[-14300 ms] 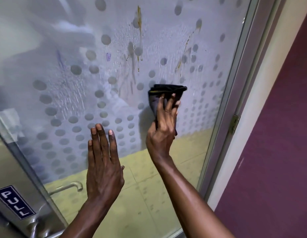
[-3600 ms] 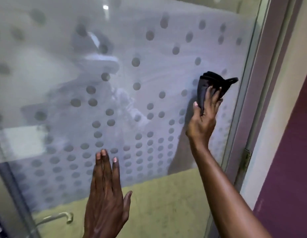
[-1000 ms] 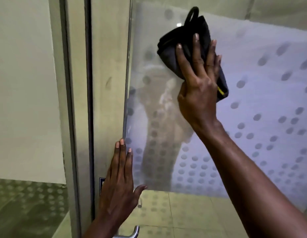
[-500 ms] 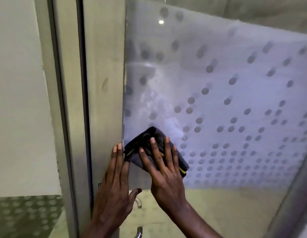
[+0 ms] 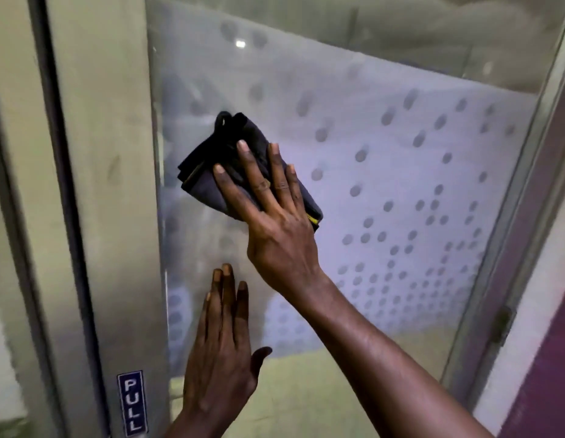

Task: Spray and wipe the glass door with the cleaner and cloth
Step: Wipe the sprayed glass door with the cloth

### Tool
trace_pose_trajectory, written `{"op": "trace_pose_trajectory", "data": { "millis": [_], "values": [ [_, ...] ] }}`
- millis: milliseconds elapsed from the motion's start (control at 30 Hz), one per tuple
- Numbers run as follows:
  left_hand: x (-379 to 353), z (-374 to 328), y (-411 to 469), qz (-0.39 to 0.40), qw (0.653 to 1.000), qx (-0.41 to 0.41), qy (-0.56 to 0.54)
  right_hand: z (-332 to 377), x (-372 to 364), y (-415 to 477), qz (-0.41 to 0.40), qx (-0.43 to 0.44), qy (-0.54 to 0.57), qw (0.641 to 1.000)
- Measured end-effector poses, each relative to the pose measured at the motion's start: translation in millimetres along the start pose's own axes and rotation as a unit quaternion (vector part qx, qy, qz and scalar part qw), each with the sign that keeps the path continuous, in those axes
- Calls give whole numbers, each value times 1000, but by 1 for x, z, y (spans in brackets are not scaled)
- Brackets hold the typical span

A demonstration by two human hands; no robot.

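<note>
Head view: right hand [image 5: 275,222], grip flat and spread, presses dark cloth [image 5: 202,184] on glass door [image 5: 401,172] near its left frame [image 5: 110,216]. Left hand [image 5: 221,352] flat below, holding nothing. No cleaner visible; wiping likely nearly finished.

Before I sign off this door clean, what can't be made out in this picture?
Head view only:
- Cleaner: nowhere in frame.
- Glass door beneath the cloth: covered by it and the right hand.
- Lower glass: partly behind the left hand, cut off by the bottom edge.
- Any smears: blur and reflections hide them.
</note>
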State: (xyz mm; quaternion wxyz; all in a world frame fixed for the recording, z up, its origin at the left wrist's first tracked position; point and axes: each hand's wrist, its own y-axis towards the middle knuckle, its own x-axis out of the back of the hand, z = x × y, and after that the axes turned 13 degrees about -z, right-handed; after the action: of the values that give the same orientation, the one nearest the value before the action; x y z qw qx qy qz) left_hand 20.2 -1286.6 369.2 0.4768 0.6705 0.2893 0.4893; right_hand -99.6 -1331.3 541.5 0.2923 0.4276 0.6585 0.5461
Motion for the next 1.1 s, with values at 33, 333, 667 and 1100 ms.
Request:
{"op": "trace_pose_trajectory", "data": {
  "millis": [33, 333, 667, 1100],
  "values": [
    [-3, -7, 4, 8, 1000, 0, 4, -14, 5, 0, -15, -19, -1, 1000],
    [-5, -12, 12, 32, 999, 0, -8, -128, 58, -14, -158, -379, -6, 912],
    [-22, -77, 24, 23, 999, -43, -12, -70, 33, 30, -41, -96, 27, 994],
    [-52, -115, 28, 39, 999, -22, -6, -234, 102, 7, -91, -253, -25, 963]
  ]
}}
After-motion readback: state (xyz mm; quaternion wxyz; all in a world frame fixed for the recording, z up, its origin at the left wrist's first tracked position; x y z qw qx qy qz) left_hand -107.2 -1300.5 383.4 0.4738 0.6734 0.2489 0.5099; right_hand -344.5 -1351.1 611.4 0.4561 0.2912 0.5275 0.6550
